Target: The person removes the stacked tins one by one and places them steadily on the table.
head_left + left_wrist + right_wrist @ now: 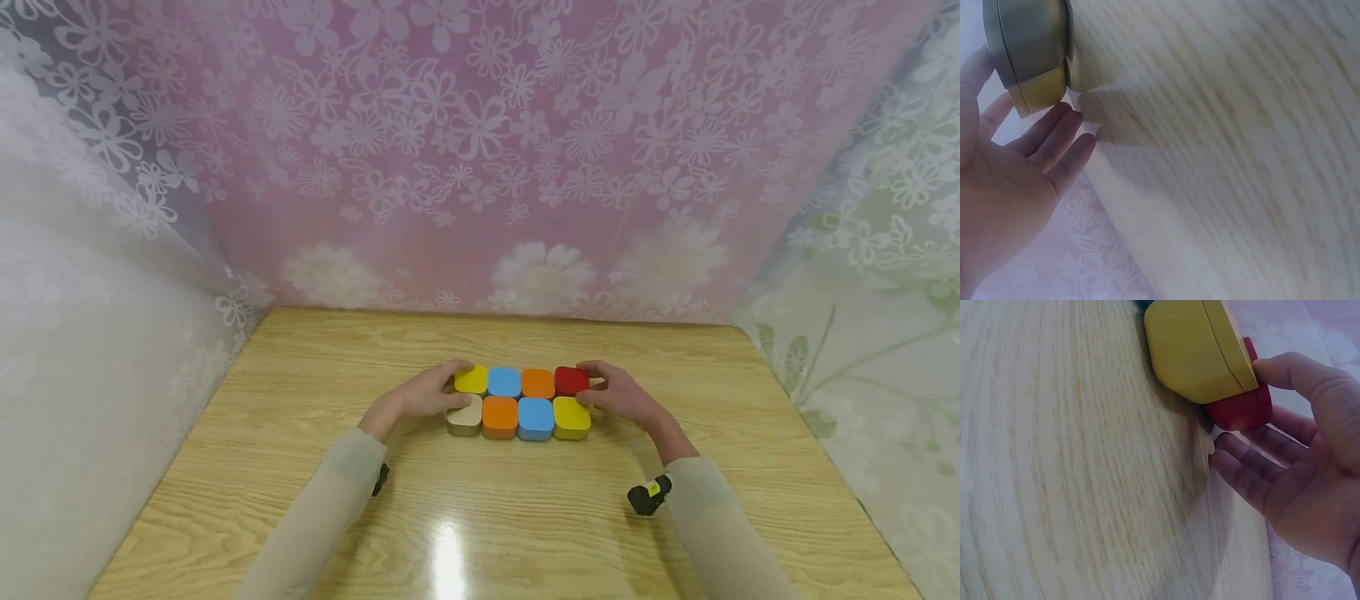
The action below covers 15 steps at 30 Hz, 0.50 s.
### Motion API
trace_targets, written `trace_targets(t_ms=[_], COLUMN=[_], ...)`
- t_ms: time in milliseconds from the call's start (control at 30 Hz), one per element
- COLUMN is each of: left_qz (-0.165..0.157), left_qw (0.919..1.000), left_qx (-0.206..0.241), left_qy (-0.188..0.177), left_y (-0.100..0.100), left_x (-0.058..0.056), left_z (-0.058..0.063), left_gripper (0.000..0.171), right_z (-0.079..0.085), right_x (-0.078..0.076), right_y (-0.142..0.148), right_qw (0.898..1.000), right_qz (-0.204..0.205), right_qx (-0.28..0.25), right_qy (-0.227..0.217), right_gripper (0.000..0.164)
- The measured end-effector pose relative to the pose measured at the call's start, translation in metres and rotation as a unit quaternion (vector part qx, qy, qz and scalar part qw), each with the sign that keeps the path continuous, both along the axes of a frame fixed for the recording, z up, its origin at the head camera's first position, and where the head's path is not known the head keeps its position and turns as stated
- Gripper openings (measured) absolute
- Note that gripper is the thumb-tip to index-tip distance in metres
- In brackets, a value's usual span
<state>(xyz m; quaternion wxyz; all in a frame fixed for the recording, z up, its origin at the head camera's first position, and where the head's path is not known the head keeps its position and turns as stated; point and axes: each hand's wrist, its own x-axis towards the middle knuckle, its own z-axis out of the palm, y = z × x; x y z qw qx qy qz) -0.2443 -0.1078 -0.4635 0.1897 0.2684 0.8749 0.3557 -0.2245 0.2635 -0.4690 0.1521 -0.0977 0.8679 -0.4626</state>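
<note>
Several small lidded tins with rounded corners stand side by side in two rows. At the row's left end, my left hand (423, 393) touches the beige tin (464, 423) with its thumb, and its index finger reaches the back yellow tin (471, 377). At the other end, the thumb of my right hand (624, 398) rests on the front yellow tin (1188, 350), its fingers beside the red tin (1242, 411). Between these ends are two orange tins, front (499, 416) and back (537, 382), and two blue ones, front (536, 417) and back (505, 381).
The tins stand on a wood-grain table (360, 542). Behind it hangs a pink flowered curtain (480, 183); pale flowered cloth hangs on the left (97, 350) and right (885, 333). A small black device (647, 497) is at the right wrist.
</note>
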Motion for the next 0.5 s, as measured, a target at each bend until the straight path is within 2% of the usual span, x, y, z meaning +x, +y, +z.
trace_targets(t_ms=[500], left_qz=[0.004], left_qw=[1.0000], left_qx=[-0.003], left_qy=[0.000], left_y=[0.0001], left_x=[0.0005], left_z=[0.0000], left_gripper=[0.064], right_z=[0.0003], right_x=[0.0038], right_y=[-0.0010], right_qw=[1.000], right_qz=[0.023], right_qx=[-0.016], right_qy=[0.002], right_gripper=[0.063])
